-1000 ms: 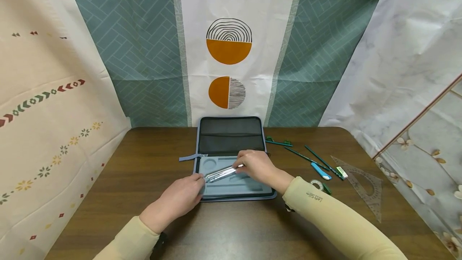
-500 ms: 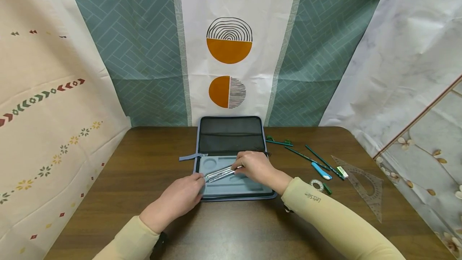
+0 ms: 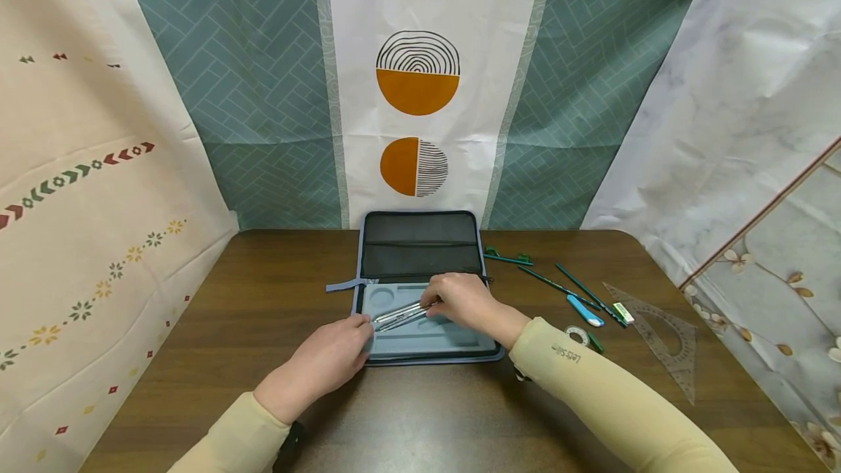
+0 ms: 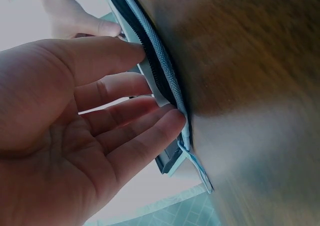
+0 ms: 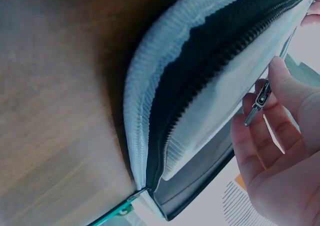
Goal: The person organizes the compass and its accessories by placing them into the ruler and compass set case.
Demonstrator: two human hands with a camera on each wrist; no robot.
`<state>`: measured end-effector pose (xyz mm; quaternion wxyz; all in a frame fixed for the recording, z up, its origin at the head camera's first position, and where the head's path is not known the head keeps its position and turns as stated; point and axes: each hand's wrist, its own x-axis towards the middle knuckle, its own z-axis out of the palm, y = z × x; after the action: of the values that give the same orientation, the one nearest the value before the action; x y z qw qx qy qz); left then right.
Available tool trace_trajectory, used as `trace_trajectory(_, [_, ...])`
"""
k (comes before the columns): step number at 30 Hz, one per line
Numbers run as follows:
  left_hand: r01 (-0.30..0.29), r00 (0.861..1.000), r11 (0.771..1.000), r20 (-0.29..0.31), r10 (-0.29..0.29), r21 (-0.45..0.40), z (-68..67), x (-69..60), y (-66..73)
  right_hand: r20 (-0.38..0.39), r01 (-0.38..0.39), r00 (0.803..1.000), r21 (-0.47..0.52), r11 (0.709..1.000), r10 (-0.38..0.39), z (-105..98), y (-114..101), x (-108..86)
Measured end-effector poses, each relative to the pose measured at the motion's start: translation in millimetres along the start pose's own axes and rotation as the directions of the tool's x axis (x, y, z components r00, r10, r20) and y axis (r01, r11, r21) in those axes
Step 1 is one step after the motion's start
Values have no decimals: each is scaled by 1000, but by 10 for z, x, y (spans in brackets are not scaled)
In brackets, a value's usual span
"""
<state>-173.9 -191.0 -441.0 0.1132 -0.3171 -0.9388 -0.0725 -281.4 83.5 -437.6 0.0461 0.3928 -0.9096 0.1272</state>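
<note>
A case [image 3: 360,254] lies unfolded, a pale blue moulded tray [image 3: 420,344] in its front half. Across the tray slants a slim silver compass [image 3: 399,316]. The right hand [image 3: 463,301] pinches its right end; in the right wrist view the compass's metal head [image 5: 260,102] sits between thumb and fingers of the right hand [image 5: 287,121]. At the tray's left side, the left hand [image 3: 331,352] rests near the compass's other end. In the left wrist view the left hand [image 4: 90,111] has extended fingers, touching the case's zipped edge [image 4: 162,61].
Right of the case lie green pencils [image 3: 581,285], a blue-handled cutter [image 3: 583,311], an eraser [image 3: 623,313], a tape roll [image 3: 577,336] and a clear set square [image 3: 680,363]. Another green item [image 3: 509,260] lies by the lid. A strap [image 3: 343,286] sticks out left.
The right hand has shifted slightly left, still pinching the compass. The left hand has barely moved.
</note>
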Motion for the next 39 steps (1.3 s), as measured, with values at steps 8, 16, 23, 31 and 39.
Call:
trace_trajectory(8, [-13,999,1000,-31,13,11,36,-4,-10,49,-38,998,26,999,37,-23,-10,20])
trace_trajectory(16, [-11,999,1000,-34,12,14,43,-8,-12,151,-117,983,63,991,106,-55,-20,112])
trace_trajectory(23, [-12,999,1000,-31,12,11,36,-4,-8,223,-177,962,82,981,155,-112,-58,174])
trace_trajectory(31, [-9,1000,1000,-28,9,8,34,-2,-6,242,-187,956,74,980,165,-151,-90,214])
trace_trajectory(39, [-8,1000,1000,-19,9,8,35,0,-8,255,-197,952,82,977,170,-149,-87,227])
